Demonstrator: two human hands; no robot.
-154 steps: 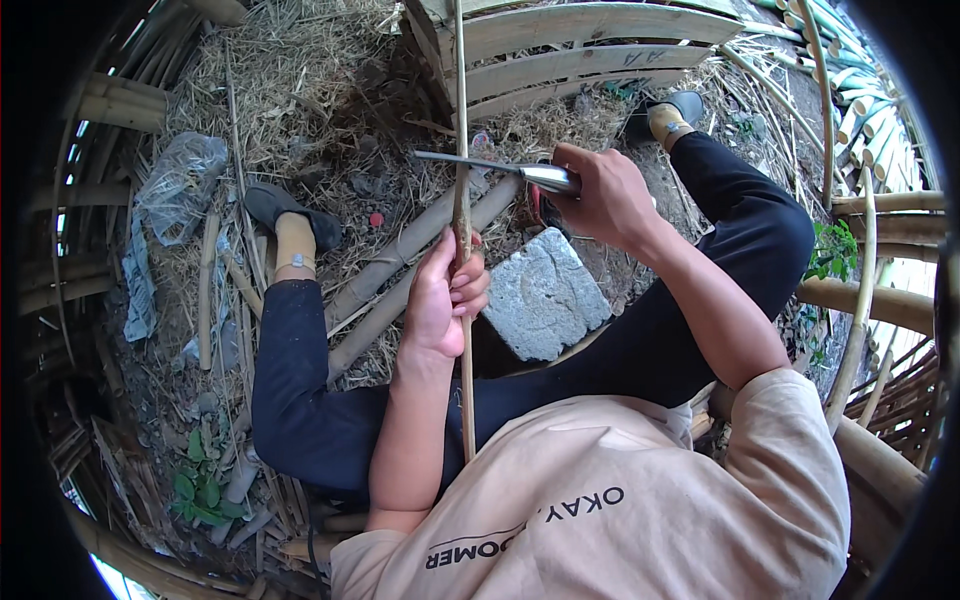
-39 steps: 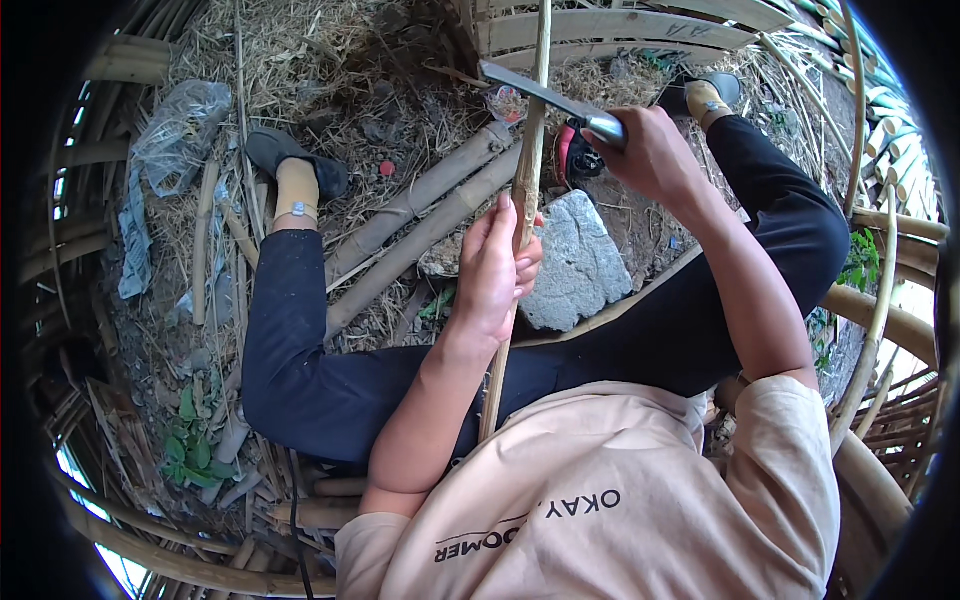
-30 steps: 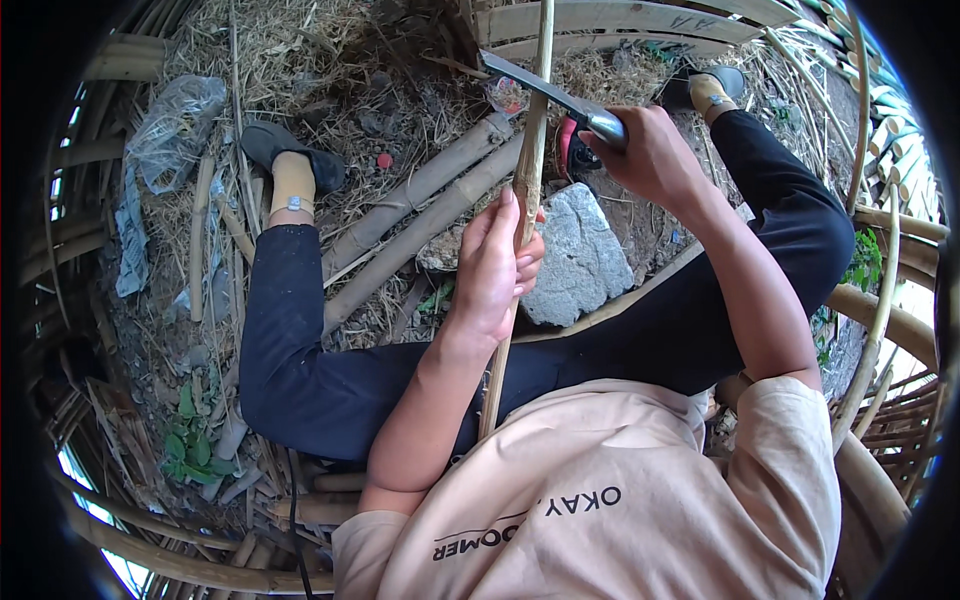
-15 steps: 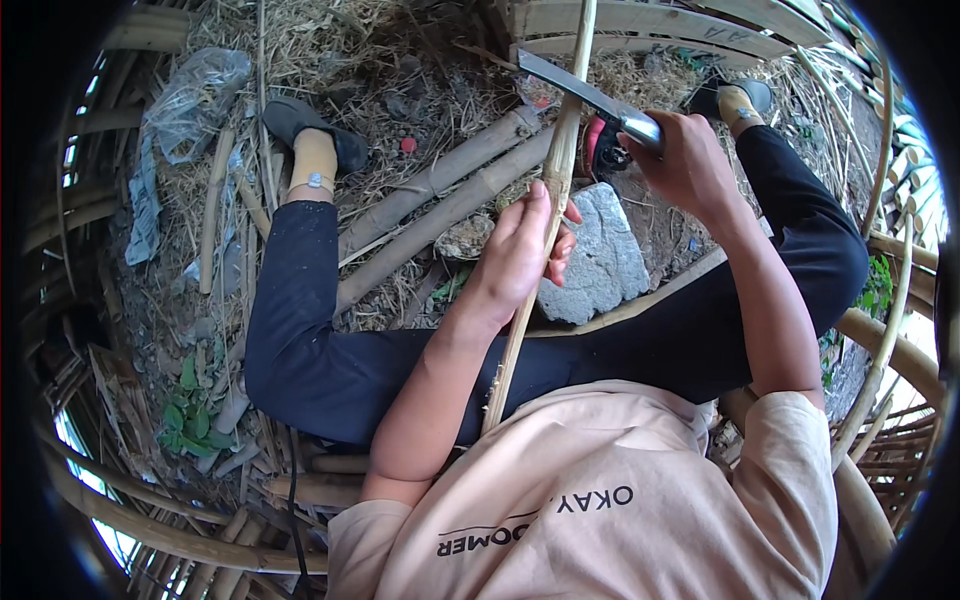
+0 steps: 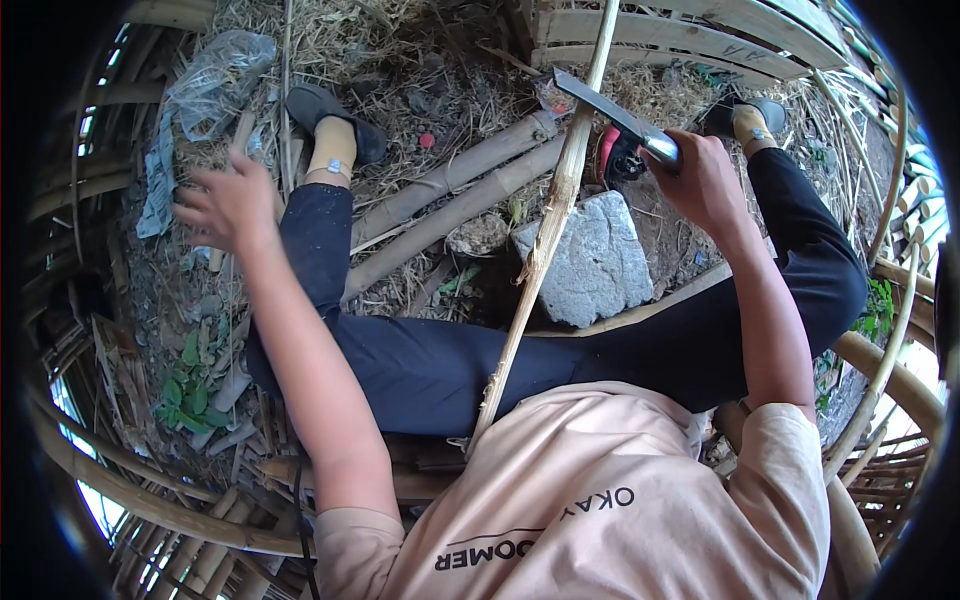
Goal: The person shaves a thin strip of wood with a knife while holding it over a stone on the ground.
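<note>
A pale, partly stripped wooden stick [image 5: 562, 195] slants from the top edge down across my lap to my shirt, with a ragged, splintered patch midway. My right hand [image 5: 700, 185] is closed round the metal handle of a large knife [image 5: 605, 105]. The blade points up and left and crosses the stick's upper part; I cannot tell whether they touch. Off to the left, my left hand [image 5: 232, 205] is away from the stick, slightly blurred, fingers apart and holding nothing. It is above the ground beside my left foot.
A grey stone block [image 5: 590, 265] lies between my legs, by two bamboo poles [image 5: 450, 185]. A slatted wooden crate [image 5: 660, 35] stands at the far side. A clear plastic bag [image 5: 220, 85] lies far left. Behind the knife is a red-and-black object [image 5: 612, 158]. Bamboo rails curve round both sides.
My left hand has let go of the stick and swung out to the left, fingers spread. The knife stays in my right hand, near the stick. The whole view has shifted slightly.
</note>
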